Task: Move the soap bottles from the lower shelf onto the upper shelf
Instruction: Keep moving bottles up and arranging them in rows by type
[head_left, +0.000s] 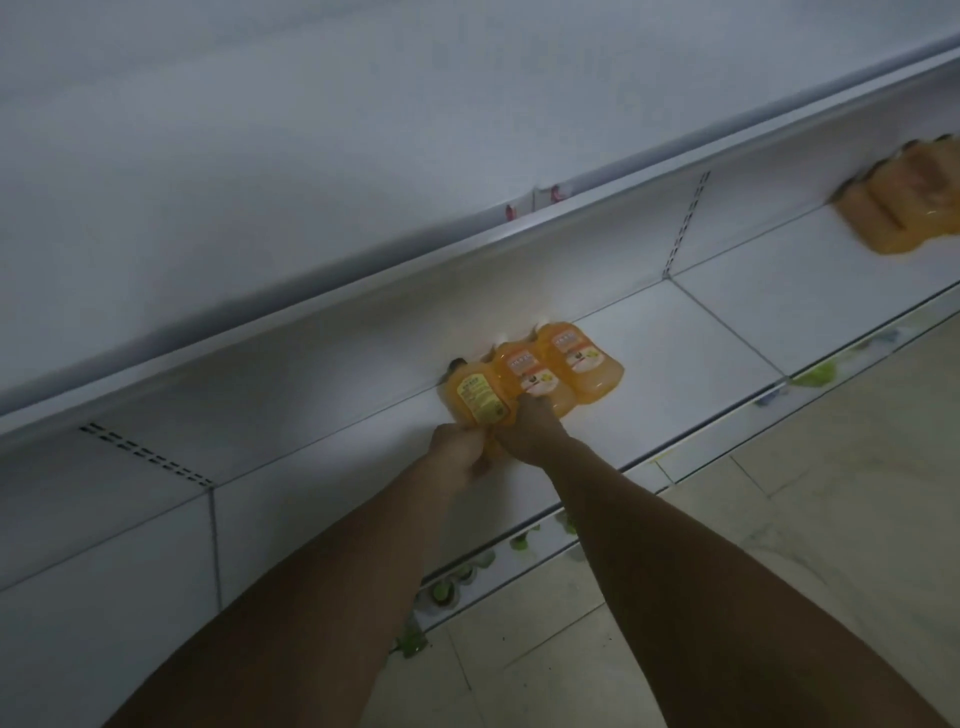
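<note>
Three orange soap bottles stand side by side at the back of the white lower shelf (675, 364). The left bottle (475, 397) shows a yellow label. The middle bottle (530, 371) and the right bottle (576, 358) show white and orange labels. My left hand (460, 452) curls round the base of the left bottle. My right hand (530, 431) is pressed close beside it, fingers curled at the foot of the middle bottle. The white upper shelf (311, 156) juts out above them.
A blurred cluster of several more orange bottles (904, 202) stands far right on the same lower shelf. Slotted uprights (685, 223) split the back panel. Green price tags (447, 587) line the shelf's front edge, above a tiled floor (779, 519).
</note>
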